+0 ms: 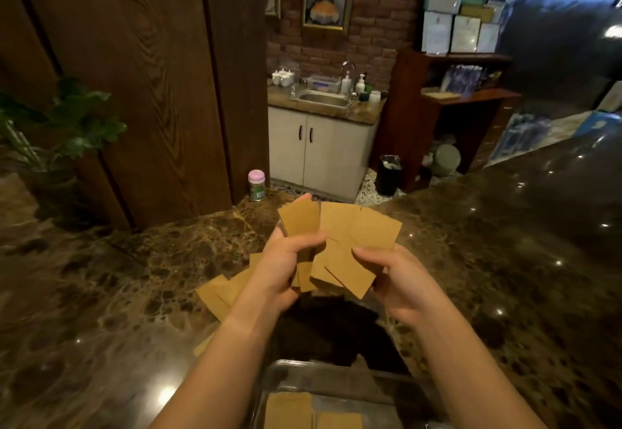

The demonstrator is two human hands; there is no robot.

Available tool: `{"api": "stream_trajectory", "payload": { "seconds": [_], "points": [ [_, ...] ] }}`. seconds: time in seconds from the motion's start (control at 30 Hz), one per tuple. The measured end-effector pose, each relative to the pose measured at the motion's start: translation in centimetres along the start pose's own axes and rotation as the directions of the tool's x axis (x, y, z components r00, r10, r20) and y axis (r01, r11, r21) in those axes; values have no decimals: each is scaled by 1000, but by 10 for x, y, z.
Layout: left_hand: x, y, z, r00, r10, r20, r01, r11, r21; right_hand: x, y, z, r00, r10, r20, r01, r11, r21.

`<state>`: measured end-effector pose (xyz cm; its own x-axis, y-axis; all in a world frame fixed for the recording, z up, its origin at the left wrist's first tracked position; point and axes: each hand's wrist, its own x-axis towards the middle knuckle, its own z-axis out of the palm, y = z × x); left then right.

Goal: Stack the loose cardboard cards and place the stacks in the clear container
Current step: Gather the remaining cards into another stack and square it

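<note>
Both hands hold a fanned bunch of tan cardboard cards (340,237) above the dark marble counter (134,277). My left hand (286,267) grips the left part of the fan, thumb on top. My right hand (400,277) pinches the lower right cards. More loose cards (218,290) lie on the counter under and left of my left forearm. The clear container (286,374) sits at the bottom centre between my forearms, with two card stacks (289,408) lying flat inside.
A small jar with a pink lid (256,184) stands at the counter's far edge. A potted plant (57,132) is at the far left. Beyond the counter are a sink cabinet (319,149), a black bin (389,174) and wooden shelves (464,109).
</note>
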<state>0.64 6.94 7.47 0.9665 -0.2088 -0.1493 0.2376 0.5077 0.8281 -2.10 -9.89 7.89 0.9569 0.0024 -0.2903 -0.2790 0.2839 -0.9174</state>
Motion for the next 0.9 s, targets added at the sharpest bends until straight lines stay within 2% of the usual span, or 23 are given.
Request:
{"api": "stream_trajectory", "payload": {
  "seconds": [0.13, 0.23, 0.5, 0.57, 0.77, 0.9],
  "points": [
    [-16, 2, 18, 997, 71, -33, -69, 996, 60, -21, -6, -8, 994, -104, -44, 103, 994, -38],
    [-27, 2, 22, 995, 86, -44, -85, 996, 21, -32, -10, -13, 989, -133, -64, 132, 991, -14],
    [-47, -4, 34, 997, -23, 76, 32, 992, -125, -46, -4, 1, 967, -207, 151, 244, 923, -298],
    [-50, -5, 32, 997, -19, 77, 30, 988, -155, -47, -3, 5, 962, -205, 182, 254, 917, -307],
    [-50, -5, 13, 985, 133, -105, -150, 974, -168, -46, -6, 12, 951, -215, 222, 279, 908, -314],
    [-49, -4, 1, 981, 135, -136, -153, 980, -129, -44, -2, 24, 933, -273, 235, 353, 824, -442]
  ]
}}
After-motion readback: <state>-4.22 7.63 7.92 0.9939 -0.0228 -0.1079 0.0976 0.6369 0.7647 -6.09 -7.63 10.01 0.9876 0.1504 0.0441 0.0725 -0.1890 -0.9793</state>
